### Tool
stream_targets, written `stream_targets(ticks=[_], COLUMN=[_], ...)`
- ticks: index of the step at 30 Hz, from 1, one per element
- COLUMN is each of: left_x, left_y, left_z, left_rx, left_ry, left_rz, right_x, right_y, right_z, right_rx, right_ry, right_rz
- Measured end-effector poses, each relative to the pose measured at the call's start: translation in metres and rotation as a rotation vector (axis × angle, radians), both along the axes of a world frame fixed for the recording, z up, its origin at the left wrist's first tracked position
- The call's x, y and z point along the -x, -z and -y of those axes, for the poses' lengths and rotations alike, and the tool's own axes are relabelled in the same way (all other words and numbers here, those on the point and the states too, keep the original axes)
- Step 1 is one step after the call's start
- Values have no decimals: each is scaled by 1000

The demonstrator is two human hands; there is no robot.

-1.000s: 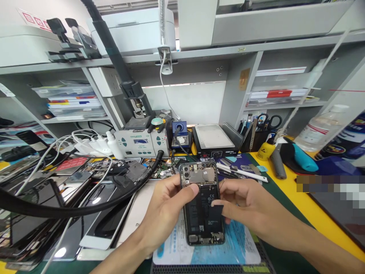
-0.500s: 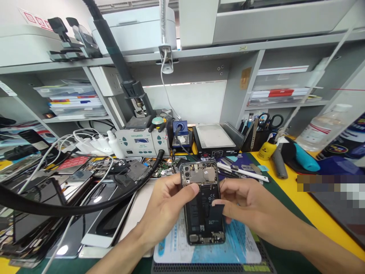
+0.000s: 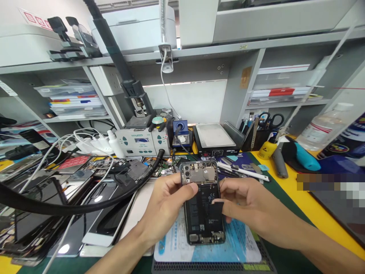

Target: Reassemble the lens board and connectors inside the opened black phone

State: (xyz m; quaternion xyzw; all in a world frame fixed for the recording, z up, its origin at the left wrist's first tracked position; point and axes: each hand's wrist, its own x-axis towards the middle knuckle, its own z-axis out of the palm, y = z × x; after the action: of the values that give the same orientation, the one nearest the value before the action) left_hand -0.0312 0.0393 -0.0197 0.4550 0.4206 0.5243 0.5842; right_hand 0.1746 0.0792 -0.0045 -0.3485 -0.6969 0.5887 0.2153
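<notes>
An opened smartphone is tilted up in front of me, its back cover off, showing the metal shield, twin camera lenses and black battery. My left hand grips its left edge, thumb lying across the front near the shield's lower edge. My right hand is closed at the right edge, thumb tip over the battery, pinching a thin dark film or flap. The right fingers behind the phone are partly hidden. Under the phone lies a blue and white mat.
Phones and screens are piled at left, with a thick black hose arching over them. A soldering station and a hot plate stand behind. White pen-like tools lie beyond my right hand. A clear bottle stands far right.
Almost nothing differs. Both hands keep the same hold on the phone, and the dark flap at the right thumb has shifted very slightly.
</notes>
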Motion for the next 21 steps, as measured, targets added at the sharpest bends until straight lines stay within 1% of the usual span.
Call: stream_targets(ticks=[3,6,7,8,9,12,14,18,21], left_x=[1,0,0,0,0,1,2,8,10], left_y=[1,2,2,3,4,11,17,29,34], left_z=[-1,0,1,1,0,-3,-6,-5,-4], left_rx=[-4,-21,-8,7,53,156,181,170,174], left_ry=[-4,-21,-49,-105,-135,-160,-193,-219,-232], left_rz=[-9,-13,-28,-51,-65,38,81,103,110], right_x=[2,3,3,2,1,-2,-3,-4,-4], right_y=[0,-3,-4,-5,-6,-6,-4,-2,-3], right_z=[-1,2,3,4,5,6,6,7,7], right_rx=[23,-17,-31,-6,25,48,50,55,60], right_ry=[17,50,46,50,56,67,78,94,95], right_rz=[2,9,12,-8,-28,-73,-98,-114,-112])
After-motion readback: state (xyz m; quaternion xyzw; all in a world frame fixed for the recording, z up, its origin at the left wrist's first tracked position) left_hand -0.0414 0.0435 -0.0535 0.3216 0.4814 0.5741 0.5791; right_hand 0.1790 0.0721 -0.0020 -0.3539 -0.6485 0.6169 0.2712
